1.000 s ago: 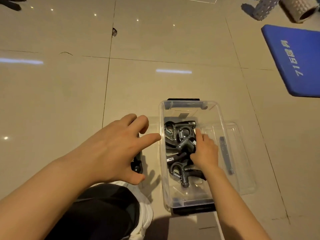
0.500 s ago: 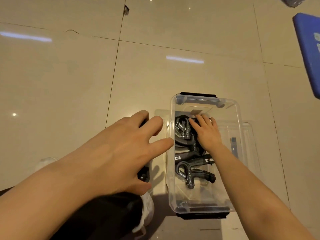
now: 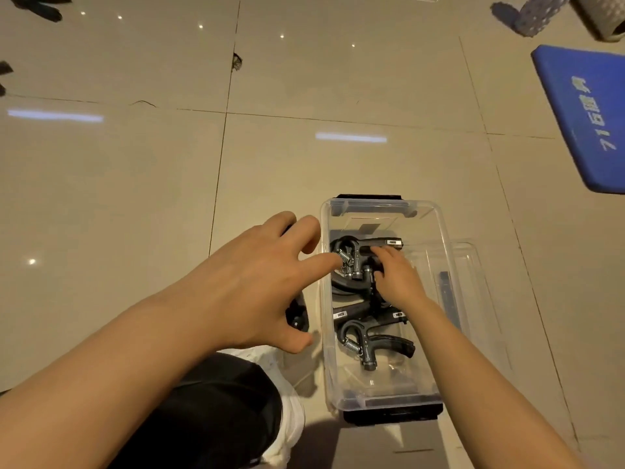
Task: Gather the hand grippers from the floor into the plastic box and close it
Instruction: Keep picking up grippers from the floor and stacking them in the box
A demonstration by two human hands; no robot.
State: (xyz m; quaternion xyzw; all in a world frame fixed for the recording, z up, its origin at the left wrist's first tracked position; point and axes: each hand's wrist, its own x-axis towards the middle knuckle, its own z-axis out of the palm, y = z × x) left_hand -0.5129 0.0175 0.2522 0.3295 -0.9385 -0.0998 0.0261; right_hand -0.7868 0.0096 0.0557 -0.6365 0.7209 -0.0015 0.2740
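Observation:
A clear plastic box (image 3: 446, 265) with black end latches stands open on the tiled floor. Several black hand grippers with steel springs lie inside; one (image 3: 372, 346) is at the near end and another (image 3: 351, 262) at the far end. My right hand (image 3: 397, 279) reaches into the box, its fingers and thumb curled on the far hand gripper. My left hand (image 3: 257, 286) hovers with spread fingers just left of the box. Under it lies a black hand gripper (image 3: 296, 319) on the floor, mostly hidden. The clear lid (image 3: 477, 265) lies flat to the right of the box.
A blue mat (image 3: 588, 113) lies at the right and foam rollers (image 3: 541, 11) at the top right. Dark objects (image 3: 40, 6) sit at the top left corner. My knee in black trousers (image 3: 216, 411) and a white shoe (image 3: 291, 421) are just below the left hand.
My right hand's fingers lay straight on the far grippers and now curl on one. My left hand stays spread over the floor gripper. The view has tilted back up.

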